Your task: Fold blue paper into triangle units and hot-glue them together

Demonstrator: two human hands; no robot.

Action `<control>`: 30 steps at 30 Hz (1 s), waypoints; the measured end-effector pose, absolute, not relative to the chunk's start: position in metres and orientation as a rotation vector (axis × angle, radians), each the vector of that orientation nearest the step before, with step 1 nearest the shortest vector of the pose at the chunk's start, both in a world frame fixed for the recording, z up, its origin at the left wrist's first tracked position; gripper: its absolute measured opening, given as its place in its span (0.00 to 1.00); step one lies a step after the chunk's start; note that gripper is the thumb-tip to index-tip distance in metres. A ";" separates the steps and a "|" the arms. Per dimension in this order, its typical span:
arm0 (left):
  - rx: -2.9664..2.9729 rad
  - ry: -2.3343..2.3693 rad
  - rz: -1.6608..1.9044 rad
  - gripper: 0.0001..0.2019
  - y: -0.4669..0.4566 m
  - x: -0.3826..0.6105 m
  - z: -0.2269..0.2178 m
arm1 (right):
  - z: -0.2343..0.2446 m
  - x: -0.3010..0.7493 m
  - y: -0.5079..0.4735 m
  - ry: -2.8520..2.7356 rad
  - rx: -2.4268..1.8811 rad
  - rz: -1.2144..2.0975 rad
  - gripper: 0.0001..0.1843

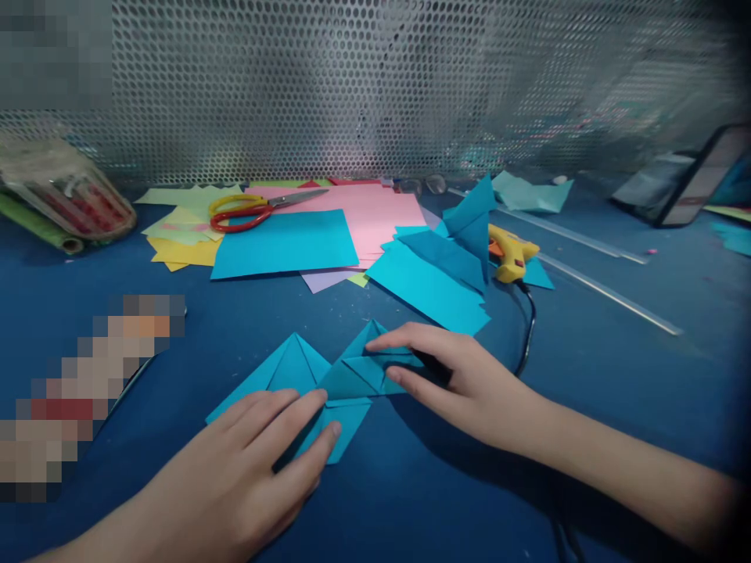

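A folded blue paper piece (352, 377) lies on the dark blue tabletop in front of me, with creased triangular points and flaps. My left hand (264, 453) rests on its left and lower part, fingers flat and thumb apart, hiding some of the paper. On the right side of the fold, my right hand (451, 371) touches the paper with its index fingertip and thumb, held apart from each other. Its other fingers are mostly hidden behind the index finger. Neither hand is closed around anything.
Behind lie red-and-yellow scissors (246, 213) on coloured sheets, including a pink sheet (381, 219) and a blue sheet (287, 246). More folded blue paper (446, 258) sits by a yellow glue gun (513, 254), with clear glue sticks (610, 295) alongside. A plastic jar (76, 191) stands left, a phone (704, 176) right.
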State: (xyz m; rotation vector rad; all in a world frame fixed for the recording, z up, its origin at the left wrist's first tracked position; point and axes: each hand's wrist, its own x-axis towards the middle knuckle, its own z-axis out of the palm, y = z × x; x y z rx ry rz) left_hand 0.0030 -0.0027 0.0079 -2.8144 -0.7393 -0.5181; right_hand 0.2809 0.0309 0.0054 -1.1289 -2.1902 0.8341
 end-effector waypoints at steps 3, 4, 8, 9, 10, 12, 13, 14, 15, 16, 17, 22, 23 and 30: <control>-2.797 -0.745 -0.557 0.21 -0.004 0.005 0.009 | 0.006 0.280 0.032 -2.228 -1.088 0.822 0.12; -2.790 -0.742 -0.564 0.21 -0.004 0.006 0.009 | 0.006 0.280 0.032 -2.241 -1.074 0.803 0.12; -2.807 -0.684 -0.567 0.21 -0.002 0.006 0.008 | 0.005 0.279 0.032 -2.257 -1.065 0.736 0.13; -2.815 -0.665 -0.557 0.20 -0.002 0.006 0.008 | 0.004 0.278 0.032 -2.259 -1.070 0.731 0.13; -2.817 -0.655 -0.550 0.20 -0.002 0.006 0.007 | 0.004 0.278 0.031 -2.265 -1.074 0.732 0.13; -2.816 -0.643 -0.532 0.20 -0.002 0.005 0.005 | 0.004 0.278 0.030 -2.281 -1.078 0.726 0.14; -2.817 -0.642 -0.522 0.20 -0.003 0.004 0.005 | 0.004 0.277 0.029 -2.296 -1.077 0.717 0.14; -2.819 -0.639 -0.515 0.20 -0.003 0.003 0.004 | 0.003 0.277 0.029 -2.315 -1.074 0.703 0.14; -2.818 -0.636 -0.510 0.20 -0.004 0.002 0.004 | 0.003 0.277 0.029 -2.338 -1.073 0.683 0.14; -2.814 -0.631 -0.509 0.20 -0.004 0.002 0.004 | 0.003 0.277 0.029 -2.362 -1.072 0.661 0.14; -2.814 -0.622 -0.503 0.20 -0.005 0.001 0.004 | 0.003 0.277 0.029 -2.385 -1.073 0.640 0.14; -2.807 -0.677 -0.500 0.21 -0.007 0.003 0.004 | -0.001 0.276 0.027 -2.418 -1.108 0.606 0.14; -2.803 -0.678 -0.505 0.21 -0.007 0.004 0.004 | -0.003 0.275 0.026 -2.415 -1.117 0.584 0.14; -2.762 -0.718 -0.466 0.26 -0.014 0.009 0.002 | -0.006 0.272 0.020 -2.471 -1.101 0.350 0.13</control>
